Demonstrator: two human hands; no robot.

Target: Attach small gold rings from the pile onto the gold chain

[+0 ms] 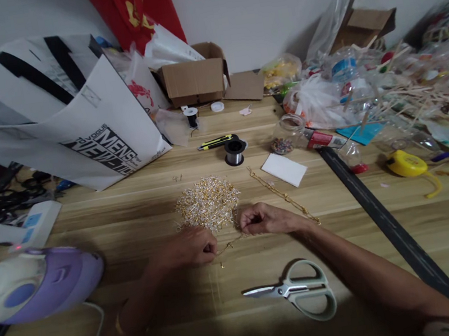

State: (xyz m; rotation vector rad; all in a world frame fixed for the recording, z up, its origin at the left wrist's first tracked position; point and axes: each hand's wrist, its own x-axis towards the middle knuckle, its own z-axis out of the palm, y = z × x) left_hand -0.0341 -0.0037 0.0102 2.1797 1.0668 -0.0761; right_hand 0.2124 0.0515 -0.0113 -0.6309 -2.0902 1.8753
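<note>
A thin gold chain (229, 245) with small pieces on it runs between my two hands, just above the wooden table. My left hand (196, 246) is closed on its left end. On the other side, my right hand (260, 218) has its fingers pinched at the right end; the fingertips are partly hidden. Right behind both hands lies a pile of small clear and gold beads or findings (208, 202). Another gold chain (284, 196) stretches across the table beyond my right wrist. Closer to me rest scissors (295, 288) with pale green handles, blades pointing left.
A wire spool (234, 153), a yellow-black utility knife (215, 142) and a white card (284, 169) lie behind the pile. At left are a purple-and-white appliance (50, 280) and a power strip (39, 223). A yellow tape measure (406, 163) and heaped clutter occupy the right.
</note>
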